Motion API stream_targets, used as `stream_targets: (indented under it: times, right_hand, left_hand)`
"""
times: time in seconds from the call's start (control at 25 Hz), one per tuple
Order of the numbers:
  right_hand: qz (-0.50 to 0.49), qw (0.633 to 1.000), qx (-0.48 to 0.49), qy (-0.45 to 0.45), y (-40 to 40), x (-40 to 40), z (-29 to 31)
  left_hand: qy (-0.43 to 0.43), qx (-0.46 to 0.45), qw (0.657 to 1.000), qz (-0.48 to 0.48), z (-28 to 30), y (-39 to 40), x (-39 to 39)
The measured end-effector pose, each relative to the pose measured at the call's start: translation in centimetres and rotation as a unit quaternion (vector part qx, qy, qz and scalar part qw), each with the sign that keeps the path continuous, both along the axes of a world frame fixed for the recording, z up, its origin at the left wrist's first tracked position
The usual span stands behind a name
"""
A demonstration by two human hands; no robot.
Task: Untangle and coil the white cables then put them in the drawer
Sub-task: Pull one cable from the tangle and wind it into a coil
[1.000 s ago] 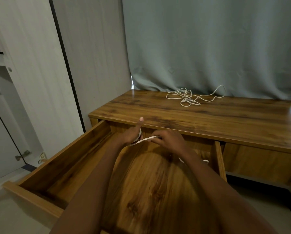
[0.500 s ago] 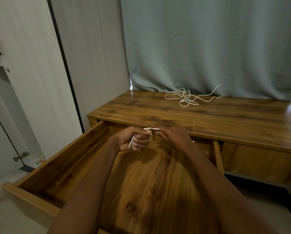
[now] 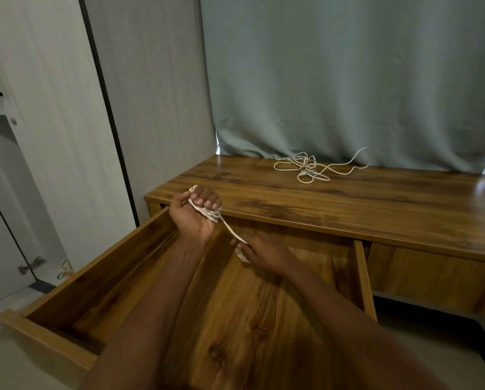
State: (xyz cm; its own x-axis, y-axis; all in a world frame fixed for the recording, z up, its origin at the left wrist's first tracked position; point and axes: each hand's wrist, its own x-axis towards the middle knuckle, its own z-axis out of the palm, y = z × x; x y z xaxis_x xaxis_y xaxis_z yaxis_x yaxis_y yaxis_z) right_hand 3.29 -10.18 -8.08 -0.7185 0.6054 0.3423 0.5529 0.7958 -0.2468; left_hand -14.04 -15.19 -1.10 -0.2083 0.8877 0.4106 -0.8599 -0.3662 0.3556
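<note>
Both hands are over the open drawer (image 3: 75, 294), which is pulled out from the left end of the wooden surface (image 3: 376, 204). The left hand (image 3: 195, 213) is raised near the front left corner of the surface, palm turned toward the camera, fingers curled shut around a bundle of white cable (image 3: 209, 213) wound around them; loops show at the fingertips and at the top of the fist. From this bundle one strand runs taut, down and to the right, to the right hand (image 3: 264, 253). The right hand sits lower, above the back part of the drawer, back of hand up, fingers pinched on the strand; a short bit of white shows beneath its fingers (whether this is the cable's plug end cannot be told). The drawer's wood bottom is bare where visible; the forearms cover much of it. A second white cable (image 3: 309, 167) lies in a loose tangle on the surface near its back edge, just in front of the grey-green curtain (image 3: 348, 80), with one long loop trailing right. It is well apart from both hands. Pale cabinet doors (image 3: 52, 136) stand at left.
</note>
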Motion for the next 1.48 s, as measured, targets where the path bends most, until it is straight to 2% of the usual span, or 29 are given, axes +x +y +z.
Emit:
stream_targets:
  times: [0.08,0.16,0.24,0.36,0.48,0.6,0.72,0.8,0.88,0.96,1.04,1.2,1.32,1.4,1.48]
  right_hand:
    - [0.027,0.999,-0.008,0.022,-0.1,-0.6,-0.4]
    - [0.052,0.998,-0.016,0.036,-0.4,-0.8,-0.5]
    - [0.062,0.997,0.003,0.051,-0.7,-1.1,-0.3]
    - [0.037,0.997,0.041,0.052,-0.8,-1.2,0.4]
    - [-0.004,0.995,0.027,0.101,-0.5,-0.1,1.4]
    - [-0.009,0.960,-0.139,0.241,0.5,1.1,2.0]
    - [0.008,0.914,-0.262,0.309,1.9,2.0,1.8]
    - [0.008,0.917,-0.261,0.302,2.4,2.6,1.8]
    - [0.005,0.937,-0.209,0.279,2.6,2.9,1.8]
    - [0.005,0.958,-0.146,0.249,2.7,3.3,2.0]
    - [-0.018,0.971,-0.093,0.218,2.5,3.6,2.3]
    - [-0.045,0.982,-0.068,0.168,2.5,3.6,1.9]
    - [-0.018,0.975,-0.086,0.203,2.1,3.2,1.9]
    - [0.014,0.960,-0.120,0.252,2.2,3.0,2.0]
    - [0.027,0.941,-0.174,0.289,2.4,3.0,2.0]
  left_hand:
    - [-0.045,-0.060,0.990,0.121,-0.1,0.2,-0.7]
    - [-0.048,-0.115,0.973,0.195,-0.4,0.7,-1.5]
    - [0.021,-0.172,0.951,0.254,-0.5,1.2,-1.9]
    - [0.204,-0.265,0.896,0.292,-1.2,2.2,-2.2]
    - [0.443,-0.309,0.803,0.252,-1.5,2.7,-1.6]
    - [0.623,-0.298,0.703,0.168,-1.9,1.7,-0.4]
    - [0.687,-0.288,0.667,0.012,-2.4,0.7,0.3]
    - [0.722,-0.268,0.636,-0.056,-2.2,0.5,0.6]
    - [0.733,-0.253,0.622,-0.107,-1.8,0.4,1.3]
    - [0.724,-0.237,0.628,-0.160,-1.6,0.1,1.9]
    - [0.692,-0.214,0.655,-0.214,-1.7,0.1,2.2]
    - [0.534,-0.140,0.776,-0.304,-1.5,0.1,2.4]
    - [0.391,-0.108,0.855,-0.323,-1.5,0.4,2.8]
    - [0.326,-0.094,0.885,-0.320,-1.7,0.6,3.3]
    - [0.302,-0.091,0.899,-0.303,-1.7,0.8,3.8]
